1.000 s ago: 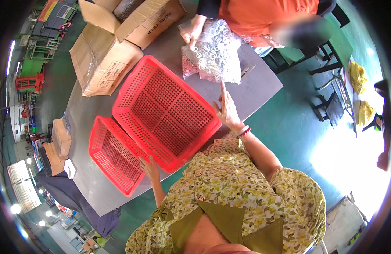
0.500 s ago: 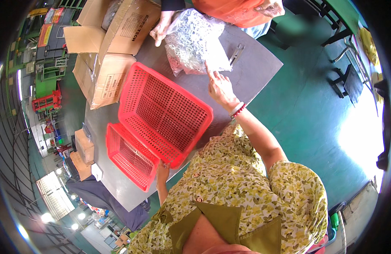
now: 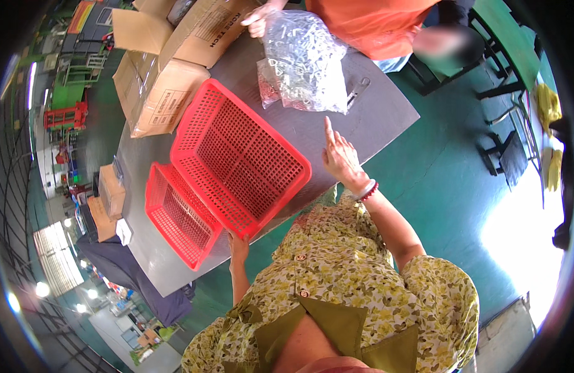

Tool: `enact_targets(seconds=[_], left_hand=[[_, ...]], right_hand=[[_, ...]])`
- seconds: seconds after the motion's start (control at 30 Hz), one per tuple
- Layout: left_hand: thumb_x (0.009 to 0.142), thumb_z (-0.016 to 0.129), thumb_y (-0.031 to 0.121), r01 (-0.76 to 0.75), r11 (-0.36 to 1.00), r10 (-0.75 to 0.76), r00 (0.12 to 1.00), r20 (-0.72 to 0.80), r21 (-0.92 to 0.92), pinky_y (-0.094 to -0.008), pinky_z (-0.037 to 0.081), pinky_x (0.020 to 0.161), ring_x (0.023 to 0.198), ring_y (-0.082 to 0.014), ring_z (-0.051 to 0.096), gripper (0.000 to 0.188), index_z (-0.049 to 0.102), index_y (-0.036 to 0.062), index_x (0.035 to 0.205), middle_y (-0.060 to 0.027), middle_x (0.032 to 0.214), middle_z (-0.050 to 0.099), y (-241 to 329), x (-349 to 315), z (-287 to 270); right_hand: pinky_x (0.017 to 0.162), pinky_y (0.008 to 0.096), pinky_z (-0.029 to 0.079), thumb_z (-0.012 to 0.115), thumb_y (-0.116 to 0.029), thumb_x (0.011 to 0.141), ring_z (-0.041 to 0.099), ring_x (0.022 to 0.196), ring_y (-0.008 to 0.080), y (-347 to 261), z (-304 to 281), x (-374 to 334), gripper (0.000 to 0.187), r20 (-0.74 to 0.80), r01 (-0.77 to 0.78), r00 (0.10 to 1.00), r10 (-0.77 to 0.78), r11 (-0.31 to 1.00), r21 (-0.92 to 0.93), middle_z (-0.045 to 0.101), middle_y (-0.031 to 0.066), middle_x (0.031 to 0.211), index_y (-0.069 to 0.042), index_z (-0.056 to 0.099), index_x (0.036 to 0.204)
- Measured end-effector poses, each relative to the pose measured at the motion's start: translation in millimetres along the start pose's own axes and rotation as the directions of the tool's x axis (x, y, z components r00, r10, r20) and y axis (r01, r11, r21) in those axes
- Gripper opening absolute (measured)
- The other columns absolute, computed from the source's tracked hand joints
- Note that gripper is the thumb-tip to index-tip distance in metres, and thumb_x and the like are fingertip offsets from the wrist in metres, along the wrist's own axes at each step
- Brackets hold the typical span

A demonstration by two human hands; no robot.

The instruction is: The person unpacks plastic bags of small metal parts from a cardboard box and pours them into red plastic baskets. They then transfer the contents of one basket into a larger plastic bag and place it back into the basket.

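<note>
One large red basket (image 3: 243,155) at eleven o'clock and one small red basket (image 3: 182,217) at ten look unfilled, with the left hand (image 3: 239,248) at the larger's near corner, grip hidden, while the right hand (image 3: 343,160), gripping nothing, points toward a bulging parts bag (image 3: 309,65), apparently unemptied, at twelve.

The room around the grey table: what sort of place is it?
Probably a workshop or packing area: there are large cardboard boxes, red plastic baskets and a clear bag full of small pieces around a plain grey table.
</note>
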State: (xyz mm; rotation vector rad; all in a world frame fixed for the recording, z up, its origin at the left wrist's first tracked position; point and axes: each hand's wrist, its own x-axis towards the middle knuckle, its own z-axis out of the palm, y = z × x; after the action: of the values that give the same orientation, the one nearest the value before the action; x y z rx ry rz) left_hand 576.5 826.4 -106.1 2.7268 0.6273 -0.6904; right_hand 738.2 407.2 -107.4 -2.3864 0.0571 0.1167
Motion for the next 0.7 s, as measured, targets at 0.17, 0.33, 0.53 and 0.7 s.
enact_targets(seconds=[0.17,0.33,0.53,0.7], left_hand=[[0.093,0.057,0.024,0.119,0.959,-0.109,0.993,0.053,-0.256,-0.0484,0.03,0.11,0.134,-0.0502,0.028,0.084,0.0,-0.0016,0.149,-0.0379,0.145,0.022,3.8,-0.4,-7.9],[0.093,0.055,0.022,-0.045,0.972,0.029,0.997,-0.072,-0.229,-0.0488,0.033,0.107,0.13,-0.0499,0.033,0.082,-0.001,-0.0008,0.149,-0.0379,0.142,0.026,-18.7,-2.9,7.8],[0.093,0.055,0.022,-0.001,0.985,-0.015,0.996,-0.089,-0.175,-0.0498,0.037,0.103,0.125,-0.0504,0.039,0.082,-0.001,0.0022,0.15,-0.036,0.139,0.032,-17.3,-11.9,17.4],[0.093,0.055,0.022,0.075,0.981,-0.074,0.997,0.012,-0.18,-0.0491,0.036,0.104,0.125,-0.0495,0.04,0.079,0.004,0.0033,0.15,-0.0352,0.138,0.035,-5.6,-17.5,0.8]], right_hand=[[0.082,0.0476,0.049,0.059,-0.009,0.078,0.054,0.105,0.0332,9.7,6.4,2.7,0.08,-0.224,0.12,0.956,-0.188,0.951,-0.285,0.052,0.0212,0.111,-0.003,0.023,0.148],[0.078,0.0497,0.05,0.059,-0.008,0.078,0.06,0.094,0.0391,7.3,-19.4,22.6,0.094,0.001,-0.068,0.998,0.069,0.997,-0.019,0.056,0.0241,0.105,-0.011,0.001,0.152],[0.073,0.0487,0.052,0.056,-0.006,0.08,0.061,0.091,0.0372,1.2,-38.1,51.1,0.085,0.005,0.091,0.996,-0.091,0.989,-0.116,0.059,0.0221,0.099,-0.009,0.011,0.152],[0.078,0.0488,0.051,0.057,-0.006,0.08,0.059,0.096,0.038,3.4,-21.9,57.7,0.078,-0.069,0.146,0.985,-0.161,0.973,-0.178,0.058,0.0213,0.099,-0.008,0.021,0.15]])
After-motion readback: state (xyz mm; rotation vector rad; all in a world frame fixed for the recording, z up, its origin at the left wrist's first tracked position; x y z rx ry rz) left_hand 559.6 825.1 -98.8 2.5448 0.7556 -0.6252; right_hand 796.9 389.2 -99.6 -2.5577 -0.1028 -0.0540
